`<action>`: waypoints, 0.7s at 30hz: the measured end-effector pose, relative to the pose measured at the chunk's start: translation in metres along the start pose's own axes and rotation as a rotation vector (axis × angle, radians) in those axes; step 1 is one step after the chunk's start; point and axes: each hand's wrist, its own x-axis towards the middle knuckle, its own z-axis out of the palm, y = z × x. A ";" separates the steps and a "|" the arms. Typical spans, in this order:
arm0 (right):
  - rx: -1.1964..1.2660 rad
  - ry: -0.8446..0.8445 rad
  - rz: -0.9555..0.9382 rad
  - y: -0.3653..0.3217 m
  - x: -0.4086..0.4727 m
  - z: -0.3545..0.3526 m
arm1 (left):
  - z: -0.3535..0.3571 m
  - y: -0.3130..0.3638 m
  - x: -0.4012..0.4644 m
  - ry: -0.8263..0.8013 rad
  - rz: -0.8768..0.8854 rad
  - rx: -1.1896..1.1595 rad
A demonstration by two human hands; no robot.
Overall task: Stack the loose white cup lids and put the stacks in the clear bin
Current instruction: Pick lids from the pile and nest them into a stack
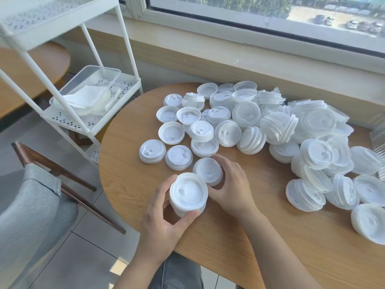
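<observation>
My left hand (164, 217) grips a short stack of white cup lids (188, 193) just above the near left part of the round wooden table (229, 243). My right hand (231, 184) curls round another white lid (208, 171) that lies on the table right behind the stack. Many loose white lids (229, 124) are spread over the middle and far side of the table. The clear bin (93, 88) stands on the middle shelf of the white cart (93, 122) to the left, with some white lids lying in it.
Clear plastic lids (325, 163) are heaped on the right half of the table. A grey-cushioned wooden chair (37, 195) stands at the left. A window sill and wall run behind the table. A second wooden table (31, 65) sits behind the cart.
</observation>
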 end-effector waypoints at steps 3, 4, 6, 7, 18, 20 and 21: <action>0.026 0.059 0.020 0.006 -0.009 -0.013 | 0.005 -0.002 0.002 -0.018 0.005 0.006; 0.040 0.075 0.039 0.009 -0.013 -0.018 | 0.007 -0.003 0.003 -0.026 0.006 0.013; 0.064 0.100 0.077 0.014 -0.018 -0.029 | 0.013 -0.004 0.006 -0.040 0.011 0.029; 0.065 0.108 0.093 0.016 -0.021 -0.034 | 0.016 -0.005 0.007 -0.049 0.015 0.033; 0.211 0.189 0.109 0.028 -0.047 -0.080 | 0.065 0.002 0.026 -0.199 0.072 0.032; 0.207 0.170 0.071 0.025 -0.051 -0.087 | 0.071 0.003 0.028 -0.229 0.088 0.040; 0.194 0.156 0.055 0.023 -0.053 -0.089 | 0.073 0.003 0.029 -0.243 0.094 0.041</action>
